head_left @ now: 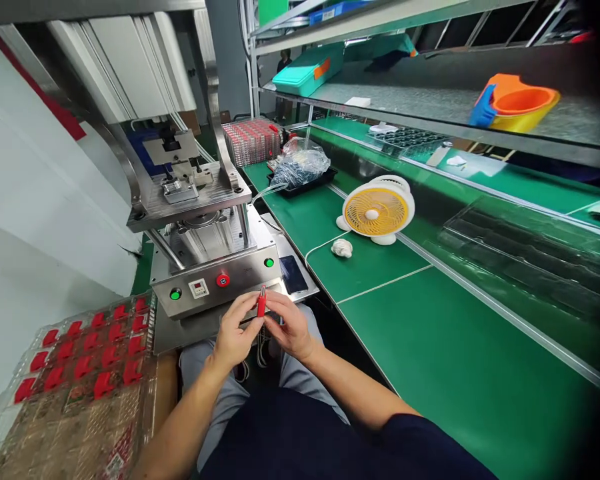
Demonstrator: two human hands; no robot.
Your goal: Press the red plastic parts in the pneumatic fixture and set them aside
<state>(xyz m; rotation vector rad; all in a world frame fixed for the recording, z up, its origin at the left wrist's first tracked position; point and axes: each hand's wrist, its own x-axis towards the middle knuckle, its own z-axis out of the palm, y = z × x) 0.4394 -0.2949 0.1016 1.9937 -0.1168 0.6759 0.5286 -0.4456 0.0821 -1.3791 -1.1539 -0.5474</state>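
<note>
A small red part with a metal tip (261,307) is held upright in front of the press, between the fingertips of both hands. My left hand (237,331) pinches it from the left with thumb and fingers. From the right, my right hand (291,328) grips the same part, fingers curled around its side. The part's lower end and exact kind are hard to make out. Just beyond my hands is the bench press (215,280), with green buttons, a red button and a small display on its front panel. A metal fixture (180,190) sits on its upper plate.
At the lower left, a clear tray (45,400) holds several red parts. On the green bench (380,287) stand a yellow-and-white fan (375,210) and a white crumpled lump (342,248). A dark phone (293,273) lies beside the press. Stacked trays (253,141) and a plastic-wrapped bundle (303,165) are farther back.
</note>
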